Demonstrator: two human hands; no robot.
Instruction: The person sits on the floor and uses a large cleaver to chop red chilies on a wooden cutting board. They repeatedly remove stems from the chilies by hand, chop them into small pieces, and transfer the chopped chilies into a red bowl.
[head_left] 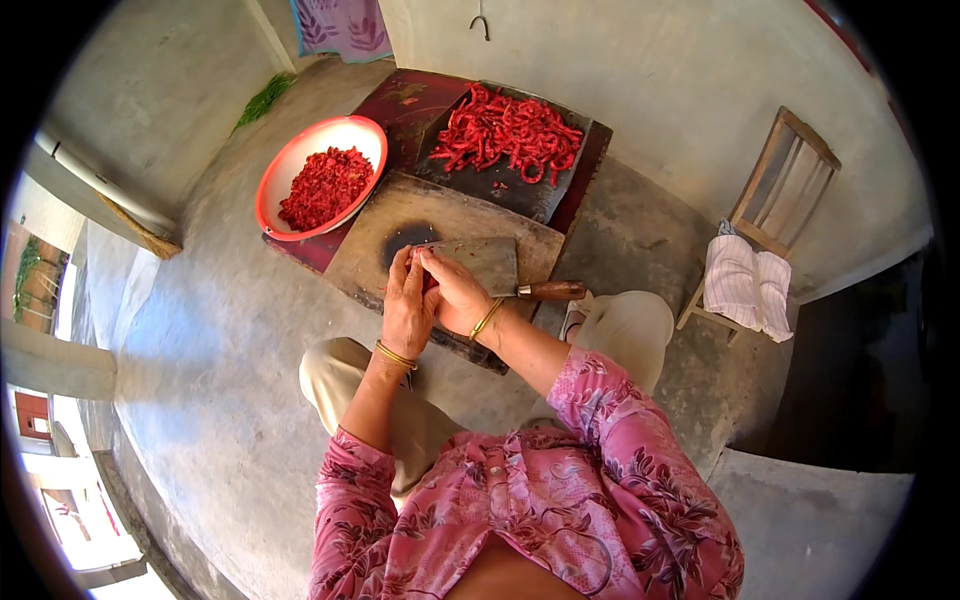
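Observation:
My left hand (406,308) and my right hand (458,296) meet over the near edge of a wooden chopping board (372,225). Their fingers are closed around red chillies (429,281), of which only a little shows between them. On the board just beyond lies a cleaver (485,262), its wooden handle pointing right, with neither hand on that handle. Chopped red chillies (326,187) fill part of a white basin with a red rim (270,215), left of the board. Whole red chillies (508,132) are heaped on a dark metal tray (560,185) behind it.
A low dark red table (385,105) carries board, basin and tray. My knees are on either side of its near end. To the right, a wooden chair (765,225) with a pale striped cloth (745,282) stands by the wall. A broom (145,235) leans at the left.

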